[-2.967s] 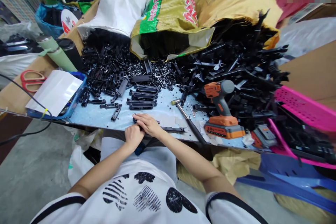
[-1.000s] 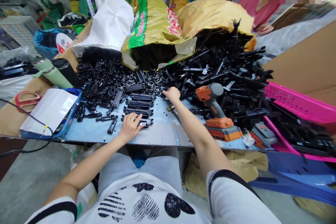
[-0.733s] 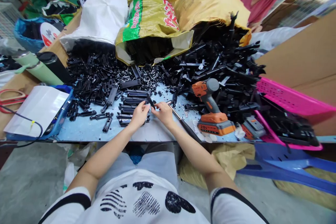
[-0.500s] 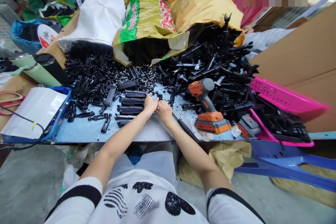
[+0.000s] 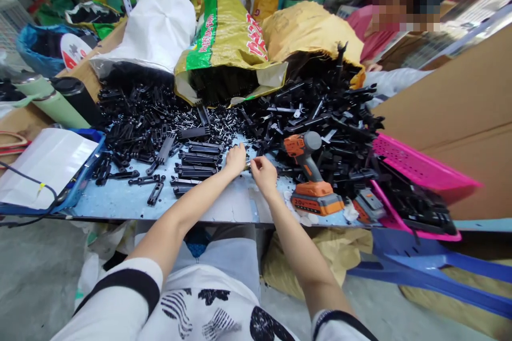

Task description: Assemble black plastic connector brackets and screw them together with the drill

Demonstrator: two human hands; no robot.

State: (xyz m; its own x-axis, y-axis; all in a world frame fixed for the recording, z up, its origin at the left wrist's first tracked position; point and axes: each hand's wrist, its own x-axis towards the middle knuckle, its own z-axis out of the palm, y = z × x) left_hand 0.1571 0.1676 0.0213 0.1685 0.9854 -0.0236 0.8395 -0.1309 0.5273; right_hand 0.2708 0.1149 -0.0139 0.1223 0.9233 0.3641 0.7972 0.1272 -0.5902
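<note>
My left hand [image 5: 236, 159] is closed just right of a row of black plastic parts [image 5: 197, 171] on the light blue tabletop. Close beside it, my right hand [image 5: 264, 175] has its fingers pinched together. A small brownish, shiny thing [image 5: 247, 165] shows between the hands, too small to name. What the left fingers hold is hidden. An orange and grey cordless drill [image 5: 307, 157] stands on its battery to the right. Behind the hands lie many loose silver screws [image 5: 224, 123].
Heaps of black parts [image 5: 134, 117] spill from a white sack [image 5: 160, 26], a yellow-green sack [image 5: 228, 26] and a tan sack [image 5: 308, 24]. A pink basket [image 5: 424, 162], a spare battery [image 5: 368, 205] and a blue tray [image 5: 86, 181] flank the work area. Another person [image 5: 380, 26] is behind.
My hands have drawn slightly apart, the right one shifting right. The black rod that lay under my right forearm no longer shows. The camera view has shifted a little.
</note>
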